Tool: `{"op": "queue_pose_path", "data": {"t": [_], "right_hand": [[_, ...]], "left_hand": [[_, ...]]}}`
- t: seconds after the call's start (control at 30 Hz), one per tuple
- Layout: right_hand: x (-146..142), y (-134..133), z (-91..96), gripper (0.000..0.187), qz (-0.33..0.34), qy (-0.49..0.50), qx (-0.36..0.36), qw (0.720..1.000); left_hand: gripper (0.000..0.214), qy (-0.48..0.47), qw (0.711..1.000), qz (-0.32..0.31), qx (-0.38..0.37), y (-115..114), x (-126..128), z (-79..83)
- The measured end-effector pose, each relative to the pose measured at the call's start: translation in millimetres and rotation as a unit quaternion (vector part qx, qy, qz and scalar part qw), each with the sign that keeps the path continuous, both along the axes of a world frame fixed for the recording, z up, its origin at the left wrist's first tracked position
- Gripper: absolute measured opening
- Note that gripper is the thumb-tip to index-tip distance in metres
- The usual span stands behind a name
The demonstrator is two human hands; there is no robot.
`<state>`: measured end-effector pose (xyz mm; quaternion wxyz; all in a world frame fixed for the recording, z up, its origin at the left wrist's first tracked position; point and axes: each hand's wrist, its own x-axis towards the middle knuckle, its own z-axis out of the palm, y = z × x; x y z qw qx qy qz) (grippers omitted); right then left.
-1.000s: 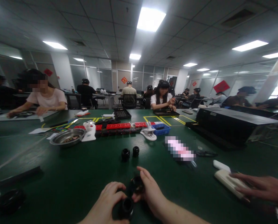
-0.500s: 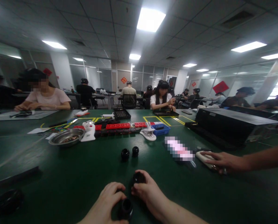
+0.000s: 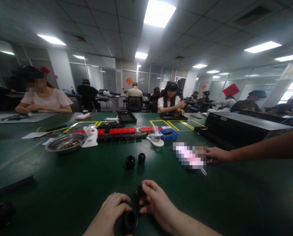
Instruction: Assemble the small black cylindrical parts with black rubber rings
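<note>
On the green tabletop (image 3: 82,177), two round glossy-black fittings (image 3: 130,162) stand free; left grip (image 3: 109,209) curled round hollow black cylinder (image 3: 130,223), right grip (image 3: 158,199) pinching small black piece (image 3: 140,190); unjoined.

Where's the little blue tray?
In the head view, the blue tray is on the green table, a bit right of centre. It's right beside the white clip-shaped thing, farther away than the right hand.

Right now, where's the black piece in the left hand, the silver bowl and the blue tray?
Black piece (image 3: 131,219), head view: its open end.
Silver bowl (image 3: 56,144), head view: its inner wall.
Blue tray (image 3: 170,136), head view: its front wall.
</note>
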<state>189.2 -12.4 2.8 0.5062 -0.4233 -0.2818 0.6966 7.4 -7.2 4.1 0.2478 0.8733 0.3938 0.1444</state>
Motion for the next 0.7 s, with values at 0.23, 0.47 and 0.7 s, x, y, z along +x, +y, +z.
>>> {"op": "queue_pose_path", "data": {"t": [0.23, 0.47, 0.7], "right_hand": [[2, 2, -2.9, 0.052, -0.052, -0.008, 0.015, 0.999], [3, 6, -4.0, 0.051, -0.022, 0.011, 0.004, 1.000], [4, 6, -3.7, 0.050, 0.000, -0.003, 0.004, 1.000]], "left_hand": [[0.054, -0.015, 0.992, -0.028, 0.122, 2, -6, -16.3], [0.067, -0.035, 0.975, -0.039, 0.218, -3, -6, -17.0], [0.043, -0.026, 0.983, -0.018, 0.183, -10, -1, 0.0]]}}
